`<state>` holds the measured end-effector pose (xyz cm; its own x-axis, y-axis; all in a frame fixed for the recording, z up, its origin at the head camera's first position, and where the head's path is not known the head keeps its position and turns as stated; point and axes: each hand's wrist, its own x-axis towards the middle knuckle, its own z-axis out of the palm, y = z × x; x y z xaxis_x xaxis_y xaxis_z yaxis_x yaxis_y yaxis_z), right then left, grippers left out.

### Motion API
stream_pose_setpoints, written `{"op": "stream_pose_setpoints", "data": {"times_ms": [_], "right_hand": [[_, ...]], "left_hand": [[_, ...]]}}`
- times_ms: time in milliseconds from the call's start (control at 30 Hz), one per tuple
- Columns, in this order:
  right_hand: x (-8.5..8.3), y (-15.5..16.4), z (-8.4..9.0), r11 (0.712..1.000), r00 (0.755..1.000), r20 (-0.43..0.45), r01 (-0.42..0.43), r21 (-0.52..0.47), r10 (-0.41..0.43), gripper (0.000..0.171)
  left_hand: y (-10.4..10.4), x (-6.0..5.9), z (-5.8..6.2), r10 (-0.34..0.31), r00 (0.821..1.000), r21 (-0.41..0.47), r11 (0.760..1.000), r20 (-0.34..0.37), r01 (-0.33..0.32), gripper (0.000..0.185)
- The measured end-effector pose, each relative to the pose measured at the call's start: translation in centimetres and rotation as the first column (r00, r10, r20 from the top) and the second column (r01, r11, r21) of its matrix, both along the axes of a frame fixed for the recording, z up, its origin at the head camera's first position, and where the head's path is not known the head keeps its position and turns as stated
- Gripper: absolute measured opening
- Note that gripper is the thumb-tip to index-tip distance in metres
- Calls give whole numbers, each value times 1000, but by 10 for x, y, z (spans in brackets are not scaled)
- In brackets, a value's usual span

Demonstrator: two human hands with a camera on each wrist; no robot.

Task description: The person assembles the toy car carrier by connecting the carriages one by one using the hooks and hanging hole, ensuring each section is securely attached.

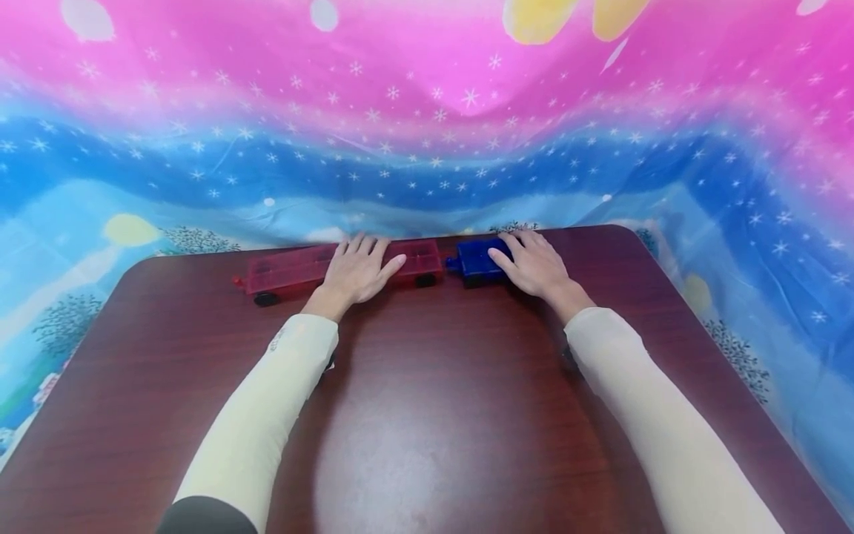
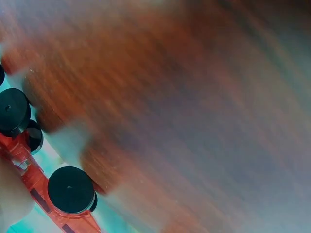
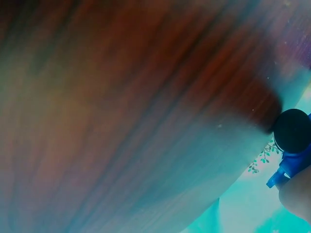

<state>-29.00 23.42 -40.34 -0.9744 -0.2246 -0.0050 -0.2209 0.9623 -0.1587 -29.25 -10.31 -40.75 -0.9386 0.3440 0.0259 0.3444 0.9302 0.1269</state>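
Observation:
A long red see-through toy wagon (image 1: 293, 268) with black wheels (image 2: 70, 189) stands along the far edge of the dark wooden table (image 1: 427, 415). My left hand (image 1: 360, 267) lies flat on top of its right half, fingers nearly straight and thumb pointing right. Just to the right stands a small blue toy car (image 1: 475, 261), its hitch facing the wagon's end. My right hand (image 1: 534, 263) is draped over it, with fingers curled across the top and the thumb on the near side. The right wrist view shows the blue car (image 3: 291, 162) with one black wheel (image 3: 293, 130).
A pink, blue and turquoise cloth (image 1: 427, 111) with stars rises behind the table and hangs past both sides. The table's rounded far corners lie close to both toys. Both wrist views are blurred and mostly filled by the tabletop.

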Motion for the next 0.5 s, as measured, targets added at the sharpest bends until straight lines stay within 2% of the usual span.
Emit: {"op": "stream_pose_setpoints", "data": {"times_ms": [500], "right_hand": [[0,2,0,1000,1000,12,16,0,-16,79]], "left_hand": [[-3,-1,3,30,998,48,998,59,-33,84]]}}
